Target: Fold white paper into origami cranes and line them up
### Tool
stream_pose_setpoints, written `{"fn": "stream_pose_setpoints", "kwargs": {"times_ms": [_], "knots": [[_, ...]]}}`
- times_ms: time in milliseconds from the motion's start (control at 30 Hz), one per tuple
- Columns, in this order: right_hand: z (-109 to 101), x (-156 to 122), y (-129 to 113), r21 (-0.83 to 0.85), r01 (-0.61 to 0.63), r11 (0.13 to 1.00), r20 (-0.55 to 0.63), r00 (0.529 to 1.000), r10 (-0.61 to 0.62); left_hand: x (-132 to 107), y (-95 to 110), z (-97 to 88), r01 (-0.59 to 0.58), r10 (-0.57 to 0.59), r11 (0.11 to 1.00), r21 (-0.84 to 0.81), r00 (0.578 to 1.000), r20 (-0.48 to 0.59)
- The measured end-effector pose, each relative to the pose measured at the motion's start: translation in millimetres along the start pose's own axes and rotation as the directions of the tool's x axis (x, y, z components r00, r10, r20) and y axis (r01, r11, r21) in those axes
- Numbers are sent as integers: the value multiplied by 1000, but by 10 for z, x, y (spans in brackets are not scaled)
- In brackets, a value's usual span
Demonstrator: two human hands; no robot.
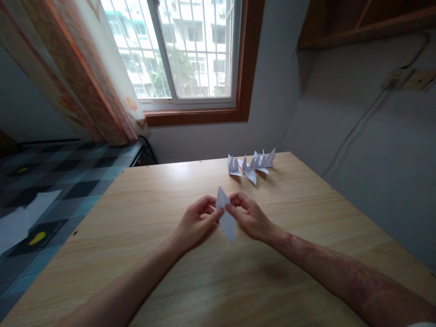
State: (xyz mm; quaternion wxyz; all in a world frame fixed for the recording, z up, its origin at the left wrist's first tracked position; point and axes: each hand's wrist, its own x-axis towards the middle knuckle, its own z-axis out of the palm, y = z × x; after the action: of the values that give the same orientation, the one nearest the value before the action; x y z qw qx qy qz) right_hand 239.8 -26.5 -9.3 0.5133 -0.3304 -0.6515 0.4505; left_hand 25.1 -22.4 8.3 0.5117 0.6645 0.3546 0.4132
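Between both hands, above the wooden table [163, 181], is a folded white paper [227, 225] in a long diamond shape, one point away from me and one toward me. My left hand [202, 215] pinches its left edge near the middle, thumb on top and fingers curled behind. On the opposite edge, my right hand [250, 215] grips it the same way, its thumb close to the left thumb. Beyond my hands, several folded white paper cranes [250, 172] stand in a group near the table's far edge, partly overlapping.
Left of the table lies a checked cloth surface [98, 161] with loose white paper sheets [34, 213]. A window [200, 54] and a patterned curtain [85, 68] are ahead. A wooden shelf [368, 32] and a cord [354, 129] are on the right wall.
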Motion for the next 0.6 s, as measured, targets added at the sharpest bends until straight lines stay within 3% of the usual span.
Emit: {"fn": "stream_pose_setpoints", "kwargs": {"times_ms": [167,300,467,600], "knots": [[13,-28,14,93,-89,992,40,996,86,30,-48,22,-84,83,996,-36,996,-30],[10,-24,34,63,-33,997,10,999,33,25,-69,44,-120,111,982,-144,992,-63],[-11,-9,6,-73,37,997,0,999,-37,28,-44,23,-165,159,981,-102,985,-70],[-33,-15,-35,-26,48,998,30,998,-47,69,-20,-38,-114,101,987,-112,988,-119]]}}
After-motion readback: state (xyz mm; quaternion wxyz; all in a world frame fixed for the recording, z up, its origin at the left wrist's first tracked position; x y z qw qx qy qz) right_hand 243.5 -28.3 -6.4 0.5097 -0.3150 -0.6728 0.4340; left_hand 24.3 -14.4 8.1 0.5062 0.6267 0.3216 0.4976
